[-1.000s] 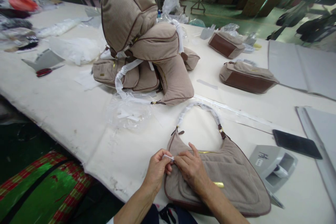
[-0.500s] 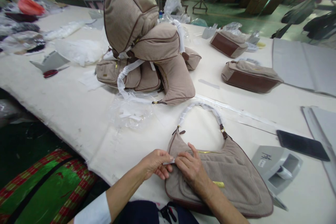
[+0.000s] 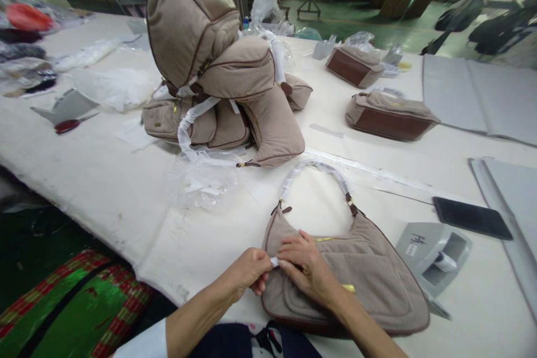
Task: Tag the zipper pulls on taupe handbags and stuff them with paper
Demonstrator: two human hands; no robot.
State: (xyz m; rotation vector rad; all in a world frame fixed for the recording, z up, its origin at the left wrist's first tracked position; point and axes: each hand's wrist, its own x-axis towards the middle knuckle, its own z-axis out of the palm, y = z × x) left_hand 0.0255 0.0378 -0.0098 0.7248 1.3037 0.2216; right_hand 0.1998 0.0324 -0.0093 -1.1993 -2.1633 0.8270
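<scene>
A beige corduroy handbag with a plastic-wrapped handle lies flat on the white table in front of me. My left hand and my right hand meet at the bag's left end. Both pinch a small white strip between their fingertips. My right hand rests on the bag near its gold zipper.
A pile of matching beige bags stands behind, with crumpled clear plastic before it. Two more bags lie at the back right. A black phone, a grey tape dispenser, red scissors and grey sheets are on the table.
My hands stay at the bag's left end; the left hand has shifted slightly and the white strip is now pinched between both sets of fingertips. The view moved a little.
</scene>
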